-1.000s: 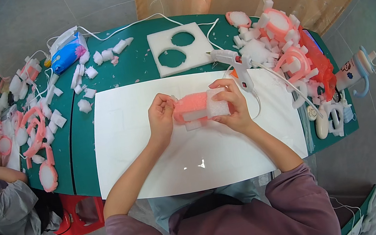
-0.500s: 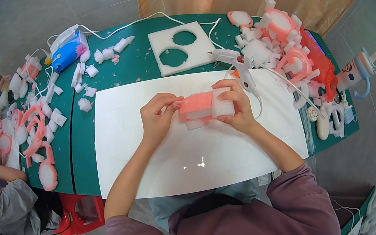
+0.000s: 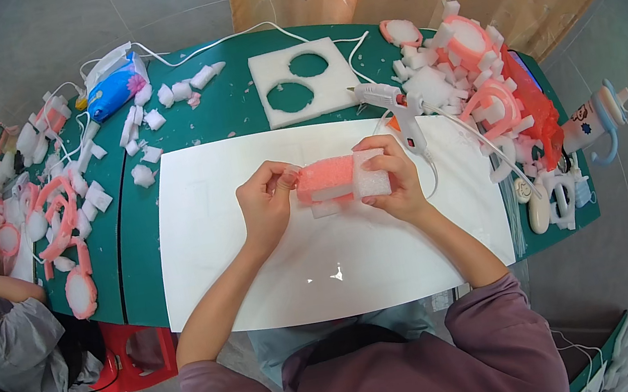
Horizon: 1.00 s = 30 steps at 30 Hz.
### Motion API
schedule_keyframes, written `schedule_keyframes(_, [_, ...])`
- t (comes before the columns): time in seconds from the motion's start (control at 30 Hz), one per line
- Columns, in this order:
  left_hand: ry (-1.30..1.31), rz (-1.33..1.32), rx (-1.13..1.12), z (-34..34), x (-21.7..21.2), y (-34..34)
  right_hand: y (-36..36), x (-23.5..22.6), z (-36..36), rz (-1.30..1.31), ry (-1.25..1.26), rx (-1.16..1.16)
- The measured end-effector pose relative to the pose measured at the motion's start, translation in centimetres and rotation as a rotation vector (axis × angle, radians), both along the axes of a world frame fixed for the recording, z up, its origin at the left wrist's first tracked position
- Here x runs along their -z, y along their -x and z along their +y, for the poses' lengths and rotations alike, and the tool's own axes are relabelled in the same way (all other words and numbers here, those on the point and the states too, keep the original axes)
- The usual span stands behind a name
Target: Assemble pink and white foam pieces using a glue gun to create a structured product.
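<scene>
Over the white board I hold a pink and white foam piece between both hands. My right hand grips the white foam block at its right end, thumb below and fingers above. At the left end, my left hand is closed, thumb and fingertips pinched against the pink edge. Whether these fingertips grip the foam itself or a bit of something small is hidden. A white hot glue gun lies beyond my right hand, its nozzle toward the left.
A white foam sheet with two round holes lies at the back of the green table. Pink and white foam pieces are heaped at right, more at left. A blue wipes pack sits back left. Another person sits at far left.
My left hand has shifted very slightly downward at the foam's left end. The right hand keeps its grip, and the foam piece has barely moved.
</scene>
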State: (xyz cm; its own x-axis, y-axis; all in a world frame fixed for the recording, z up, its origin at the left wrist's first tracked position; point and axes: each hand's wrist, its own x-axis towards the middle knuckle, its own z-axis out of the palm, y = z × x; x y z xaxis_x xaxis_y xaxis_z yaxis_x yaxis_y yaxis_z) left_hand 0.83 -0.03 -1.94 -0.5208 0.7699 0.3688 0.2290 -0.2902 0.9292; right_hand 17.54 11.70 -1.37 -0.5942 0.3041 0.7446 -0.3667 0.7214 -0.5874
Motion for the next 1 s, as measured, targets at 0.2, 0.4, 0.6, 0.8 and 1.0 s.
schedule_keyframes(0.2, [-0.018, 0.008, 0.012, -0.05, 0.02, 0.08, 0.01, 0.04, -0.07, -0.01, -0.004, -0.006])
schedule_keyframes(0.4, [-0.029, -0.017, 0.016, 0.0, 0.23, 0.09, 0.11, 0.05, -0.08, -0.017, 0.006, -0.01])
schedule_keyframes(0.6, [-0.038, -0.05, 0.029, 0.02, 0.33, 0.0, 0.07, 0.07, -0.14, -0.018, 0.016, -0.013])
schedule_keyframes(0.8, [-0.024, -0.084, 0.051, -0.07, 0.52, 0.16, 0.06, 0.15, -0.32, -0.018, 0.013, 0.003])
schedule_keyframes(1.0, [-0.009, -0.146, 0.085, -0.13, 0.37, 0.3, 0.04, 0.05, -0.36, -0.02, 0.005, 0.011])
